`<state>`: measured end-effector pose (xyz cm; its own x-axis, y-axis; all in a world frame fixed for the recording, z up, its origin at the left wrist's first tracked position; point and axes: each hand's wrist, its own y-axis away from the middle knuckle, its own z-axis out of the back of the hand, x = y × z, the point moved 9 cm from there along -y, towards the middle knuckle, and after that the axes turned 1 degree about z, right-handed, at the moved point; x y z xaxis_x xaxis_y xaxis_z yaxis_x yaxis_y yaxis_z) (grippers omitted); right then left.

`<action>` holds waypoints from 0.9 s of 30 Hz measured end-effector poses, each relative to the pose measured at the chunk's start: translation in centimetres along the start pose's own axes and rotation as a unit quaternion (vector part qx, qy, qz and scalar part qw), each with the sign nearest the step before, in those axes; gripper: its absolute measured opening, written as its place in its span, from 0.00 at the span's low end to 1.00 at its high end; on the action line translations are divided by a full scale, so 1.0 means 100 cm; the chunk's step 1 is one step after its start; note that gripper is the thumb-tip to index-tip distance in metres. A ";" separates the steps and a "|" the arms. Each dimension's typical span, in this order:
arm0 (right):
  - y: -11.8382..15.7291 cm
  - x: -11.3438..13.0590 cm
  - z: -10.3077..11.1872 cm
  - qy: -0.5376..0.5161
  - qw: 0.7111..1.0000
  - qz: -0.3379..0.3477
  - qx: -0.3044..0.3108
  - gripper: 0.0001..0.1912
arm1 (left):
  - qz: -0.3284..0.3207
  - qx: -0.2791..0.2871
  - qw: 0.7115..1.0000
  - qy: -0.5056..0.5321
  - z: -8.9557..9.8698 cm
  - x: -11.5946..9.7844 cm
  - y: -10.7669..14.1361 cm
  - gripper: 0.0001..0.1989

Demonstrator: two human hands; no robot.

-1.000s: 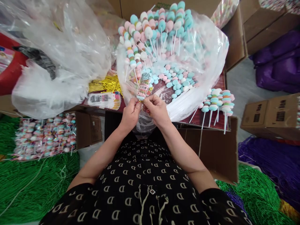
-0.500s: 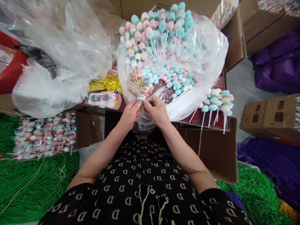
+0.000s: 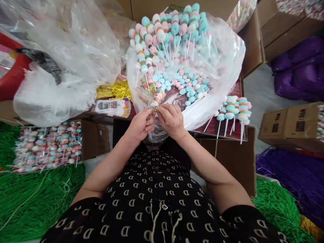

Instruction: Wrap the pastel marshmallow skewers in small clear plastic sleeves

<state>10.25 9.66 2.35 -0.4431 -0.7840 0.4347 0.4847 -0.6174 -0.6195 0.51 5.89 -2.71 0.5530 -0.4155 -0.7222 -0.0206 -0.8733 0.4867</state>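
Left hand (image 3: pixel 139 125): the fingers pinch the lower end of a candy skewer (image 3: pixel 157 99), just beside a small gold twist tie (image 3: pixel 155 110).
Right hand (image 3: pixel 171 121): the fingertips work at this same tie, very near the left fingers.
Behind the hands: a big clear plastic bag (image 3: pixel 222 67) holds many pink and blue candy sticks (image 3: pixel 167 33) and loose candies (image 3: pixel 188 84).
Table: a dark red top (image 3: pixel 210 132) carries a pile of gold ties (image 3: pixel 115 90), printed cards (image 3: pixel 112 108) and more candy sticks (image 3: pixel 231 113).
Floor: green bead strands (image 3: pixel 37 206) lie at left, purple bead strands (image 3: pixel 286 175) at right, below a cardboard box (image 3: pixel 291 130).
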 end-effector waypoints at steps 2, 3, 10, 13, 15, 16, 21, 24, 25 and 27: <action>-0.003 -0.002 -0.001 0.004 1.000 0.001 0.009 0.12 | -0.002 -0.005 1.000 -0.003 0.001 -0.001 0.000 0.17; -0.004 -0.002 -0.001 0.004 1.000 0.003 0.013 0.12 | -0.010 -0.007 1.000 -0.009 0.001 -0.002 0.000 0.17; -0.013 0.003 -0.002 -0.058 0.998 -0.008 0.033 0.10 | -0.103 -0.005 0.991 -0.082 0.001 -0.015 0.003 0.17; -0.015 0.001 -0.002 -0.099 0.993 -0.060 0.032 0.07 | -0.134 -0.002 0.985 -0.104 0.002 -0.017 0.003 0.19; -0.017 -0.001 -0.001 -0.121 0.988 -0.095 0.024 0.05 | -0.154 0.006 0.979 -0.132 0.003 -0.021 0.004 0.21; -0.018 -0.002 0.000 -0.130 0.985 -0.112 0.020 0.05 | -0.168 0.010 0.973 -0.158 0.003 -0.025 0.004 0.21; -0.020 -0.010 0.001 -0.228 0.950 -0.213 0.022 0.05 | -0.280 -0.027 0.882 -0.378 0.007 -0.050 0.015 0.14; -0.015 -0.011 -0.007 -0.340 0.894 -0.288 0.043 0.08 | -0.370 -0.050 0.812 -0.450 0.003 -0.064 0.023 0.13; -0.013 -0.009 -0.011 -0.383 0.869 -0.308 0.053 0.10 | -0.398 -0.049 0.797 -0.451 0.001 -0.068 0.025 0.14; -0.010 -0.003 -0.017 -0.456 0.820 -0.336 0.074 0.14 | -0.442 -0.042 0.784 -0.434 -0.003 -0.077 0.029 0.16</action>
<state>8.63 10.56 1.72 0.0684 0.0583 0.9960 0.4786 -0.8778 0.0185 -3.51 6.67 4.38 -0.4554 0.2944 -0.8402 0.1262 -0.9129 -0.3883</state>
